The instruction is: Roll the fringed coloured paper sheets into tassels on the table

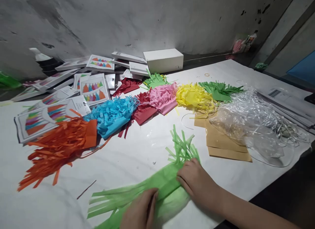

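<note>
A light green sheet of fringed tissue paper (pixel 152 183) lies across the front of the white-covered table, its cut strips spreading at the far right end and the left end. My left hand (pixel 140 211) grips the paper's near edge, thumb and fingers pressed together. Farther right, my right hand (pixel 193 176) pinches the same sheet just below the upper fringe. Both hands have closed fingers, and part of the paper under them is hidden. To the left lies a bundle of orange fringed tissue paper (pixel 61 143), with a blue bundle (pixel 114 114) beyond it.
Red (pixel 145 107), pink (pixel 163 97), yellow (pixel 195 96) and dark green (pixel 221 90) fringed bundles form a row behind. Printed packages (pixel 94 88) pile up at back left beside a white box (pixel 163 60). Brown cardboard (pixel 222 138) and white shiny strands (pixel 261 111) sit at right.
</note>
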The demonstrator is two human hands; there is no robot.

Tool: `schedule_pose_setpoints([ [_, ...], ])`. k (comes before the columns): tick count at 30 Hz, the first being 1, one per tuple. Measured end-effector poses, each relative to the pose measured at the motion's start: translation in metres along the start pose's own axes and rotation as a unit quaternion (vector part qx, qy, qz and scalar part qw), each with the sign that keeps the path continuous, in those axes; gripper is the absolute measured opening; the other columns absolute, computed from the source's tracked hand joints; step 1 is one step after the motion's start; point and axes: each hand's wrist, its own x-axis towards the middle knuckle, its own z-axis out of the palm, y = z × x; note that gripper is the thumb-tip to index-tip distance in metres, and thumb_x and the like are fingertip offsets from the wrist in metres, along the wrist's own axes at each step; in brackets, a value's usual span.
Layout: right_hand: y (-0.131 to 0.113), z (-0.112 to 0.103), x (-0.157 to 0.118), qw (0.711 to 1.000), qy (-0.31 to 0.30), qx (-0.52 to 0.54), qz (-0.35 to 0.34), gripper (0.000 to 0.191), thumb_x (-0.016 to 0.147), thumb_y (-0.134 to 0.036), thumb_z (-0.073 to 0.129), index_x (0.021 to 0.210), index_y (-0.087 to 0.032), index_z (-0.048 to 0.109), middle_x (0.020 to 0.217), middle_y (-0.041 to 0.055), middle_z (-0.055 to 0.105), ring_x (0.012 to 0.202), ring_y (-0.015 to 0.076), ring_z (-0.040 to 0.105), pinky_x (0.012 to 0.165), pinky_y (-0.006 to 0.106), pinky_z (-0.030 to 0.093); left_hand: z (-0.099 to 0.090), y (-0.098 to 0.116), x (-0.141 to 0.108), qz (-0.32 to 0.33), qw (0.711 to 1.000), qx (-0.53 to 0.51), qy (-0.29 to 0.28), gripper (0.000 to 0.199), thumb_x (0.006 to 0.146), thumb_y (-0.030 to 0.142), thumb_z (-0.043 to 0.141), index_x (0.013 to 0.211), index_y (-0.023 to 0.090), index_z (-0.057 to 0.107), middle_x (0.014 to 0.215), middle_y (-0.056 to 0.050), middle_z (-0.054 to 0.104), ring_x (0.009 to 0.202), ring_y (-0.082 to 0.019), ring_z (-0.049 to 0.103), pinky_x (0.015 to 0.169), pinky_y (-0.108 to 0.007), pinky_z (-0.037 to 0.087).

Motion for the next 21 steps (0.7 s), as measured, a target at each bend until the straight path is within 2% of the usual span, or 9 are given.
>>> schedule_pose_setpoints([
  [2, 0.000, 0.004, 0.012, 0.999, 0.007, -0.029, 0.025, 0.024, 0.091, -0.013, 0.070, 0.071, -0.020, 0.057, 0.067, -0.0008, 0.062, 0.070, 0.0190, 0.058, 0.074, 0.033, 0.044, -0.009, 0.009, 0.015, -0.099, 0.993, 0.010, -0.064, 0.026, 0.102, 0.035, 0.042, 0.093, 0.026, 0.065, 0.087, 0.000, 0.079, 0.078, -0.020, 0.076, 0.068, -0.028, 0.055],
  [4, 0.001, 0.011, 0.022, 0.998, 0.025, -0.053, 0.036, 0.025, 0.088, -0.013, 0.073, 0.069, -0.019, 0.058, 0.063, 0.0002, 0.060, 0.065, 0.0201, 0.056, 0.070, 0.035, 0.043, -0.016, 0.016, 0.030, -0.152, 0.981, 0.035, -0.112, 0.030, 0.100, 0.034, 0.039, 0.082, 0.025, 0.062, 0.076, -0.002, 0.077, 0.071, -0.023, 0.073, 0.063, -0.031, 0.049],
  [6, 0.002, 0.016, 0.025, 0.995, 0.049, -0.076, 0.042, 0.019, 0.089, -0.010, 0.070, 0.074, -0.017, 0.061, 0.065, 0.0027, 0.061, 0.066, 0.0221, 0.057, 0.072, 0.038, 0.044, -0.019, 0.019, 0.041, -0.162, 0.978, 0.048, -0.125, 0.030, 0.098, 0.032, 0.038, 0.076, 0.025, 0.058, 0.070, -0.003, 0.074, 0.065, -0.024, 0.071, 0.060, -0.032, 0.043],
  [8, 0.003, 0.016, 0.023, 0.992, 0.079, -0.093, 0.036, 0.012, 0.092, -0.005, 0.061, 0.087, -0.015, 0.065, 0.082, 0.0088, 0.068, 0.081, 0.0263, 0.062, 0.083, 0.044, 0.044, -0.019, 0.018, 0.046, -0.154, 0.979, 0.048, -0.122, 0.031, 0.098, 0.034, 0.038, 0.075, 0.025, 0.057, 0.068, -0.003, 0.074, 0.063, -0.023, 0.069, 0.058, -0.031, 0.039],
  [11, 0.004, 0.014, 0.013, 0.984, 0.107, -0.090, -0.111, 0.022, 0.097, -0.004, 0.048, 0.104, -0.015, 0.066, 0.103, 0.0107, 0.070, 0.103, 0.0263, 0.059, 0.102, 0.048, 0.037, -0.016, 0.014, 0.046, -0.138, 0.983, 0.047, -0.114, 0.032, 0.100, 0.035, 0.037, 0.075, 0.025, 0.056, 0.068, -0.002, 0.073, 0.063, -0.023, 0.069, 0.058, -0.030, 0.037],
  [13, 0.006, 0.014, 0.007, 0.968, 0.085, -0.085, -0.221, 0.022, 0.097, -0.006, 0.047, 0.100, -0.015, 0.067, 0.094, 0.0080, 0.069, 0.094, 0.0229, 0.058, 0.102, 0.043, 0.039, -0.013, 0.010, 0.044, -0.133, 0.985, 0.050, -0.103, 0.032, 0.100, 0.034, 0.038, 0.074, 0.025, 0.056, 0.065, -0.001, 0.072, 0.061, -0.022, 0.068, 0.056, -0.029, 0.037],
  [15, 0.008, 0.017, 0.005, 0.960, 0.054, -0.087, -0.260, 0.019, 0.096, -0.007, 0.049, 0.094, -0.015, 0.067, 0.088, 0.0072, 0.067, 0.083, 0.0214, 0.055, 0.095, 0.041, 0.043, -0.013, 0.008, 0.041, -0.138, 0.984, 0.052, -0.096, 0.032, 0.100, 0.033, 0.039, 0.075, 0.025, 0.056, 0.062, 0.000, 0.071, 0.057, -0.020, 0.067, 0.054, -0.029, 0.038],
  [18, 0.010, 0.023, 0.007, 0.963, 0.058, -0.082, -0.252, 0.021, 0.092, -0.004, 0.049, 0.085, -0.015, 0.065, 0.081, 0.0063, 0.064, 0.073, 0.0202, 0.051, 0.089, 0.040, 0.044, -0.014, 0.006, 0.034, -0.105, 0.991, 0.078, -0.005, 0.024, 0.102, 0.032, 0.041, 0.095, 0.023, 0.061, 0.085, -0.005, 0.076, 0.073, -0.022, 0.072, 0.061, -0.030, 0.044],
  [21, 0.007, 0.023, 0.010, 0.971, 0.090, -0.068, -0.212, 0.025, 0.092, -0.003, 0.045, 0.078, -0.015, 0.062, 0.072, 0.0041, 0.059, 0.069, 0.0190, 0.049, 0.084, 0.038, 0.043, -0.014, 0.007, 0.025, 0.082, 0.976, 0.146, 0.140, 0.031, 0.096, 0.035, 0.058, 0.123, 0.019, 0.059, 0.116, -0.013, 0.072, 0.104, -0.030, 0.066, 0.086, -0.041, 0.046],
])
